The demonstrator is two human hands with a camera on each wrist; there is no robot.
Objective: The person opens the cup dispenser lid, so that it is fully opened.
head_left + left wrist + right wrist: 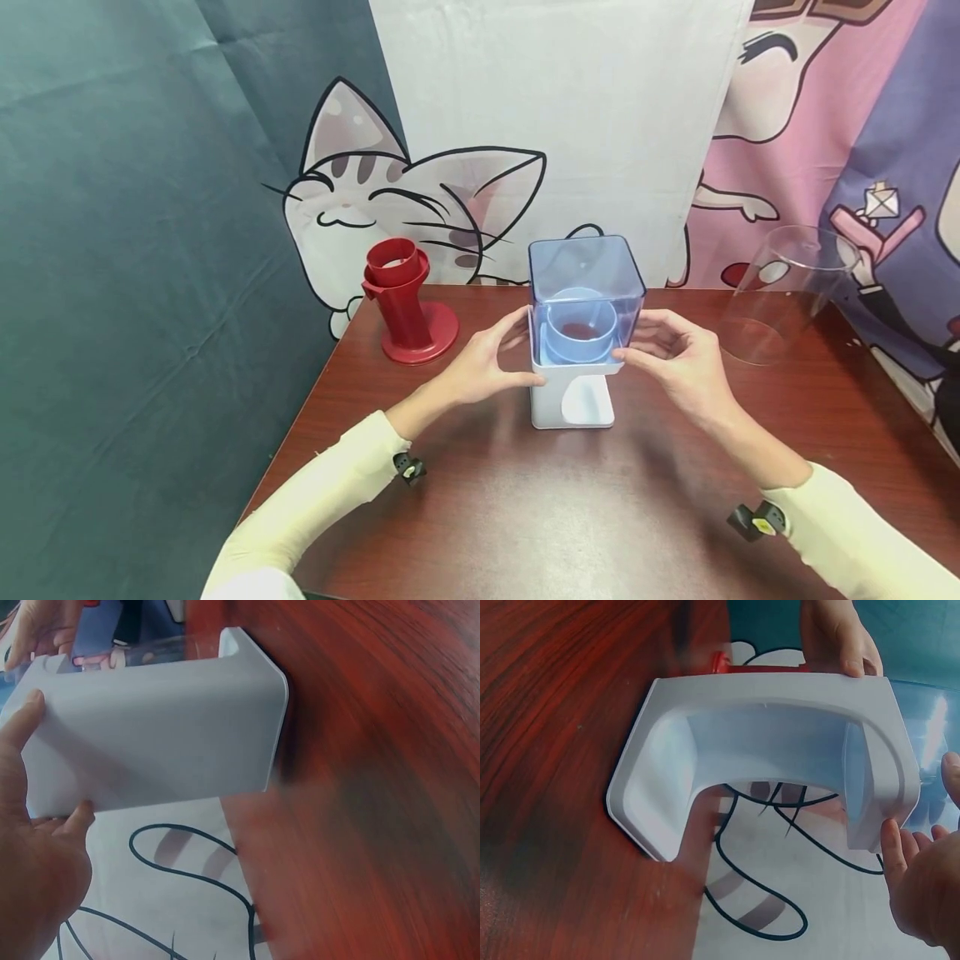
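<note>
A white dispenser stand (pixel 547 404) with an arched opening stands on the table, a clear blue square container (pixel 585 267) on its top. Inside the container a round blue collar (pixel 581 333) shows. My left hand (pixel 483 362) grips the dispenser's left side near the joint, thumb on the white face (pixel 165 735). On the opposite side my right hand (pixel 678 362) holds it, thumb at the container's lower edge. In the right wrist view its fingers touch the corner of the stand (pixel 780 690). Part of the left hand's fingers is hidden behind the dispenser.
A red plastic stand (pixel 408 321) with a round base and ring-shaped top is at the back left. At the back right is a clear cylinder (pixel 780 304). Printed cloth (pixel 450 200) hangs behind the brown wooden table (pixel 525 508).
</note>
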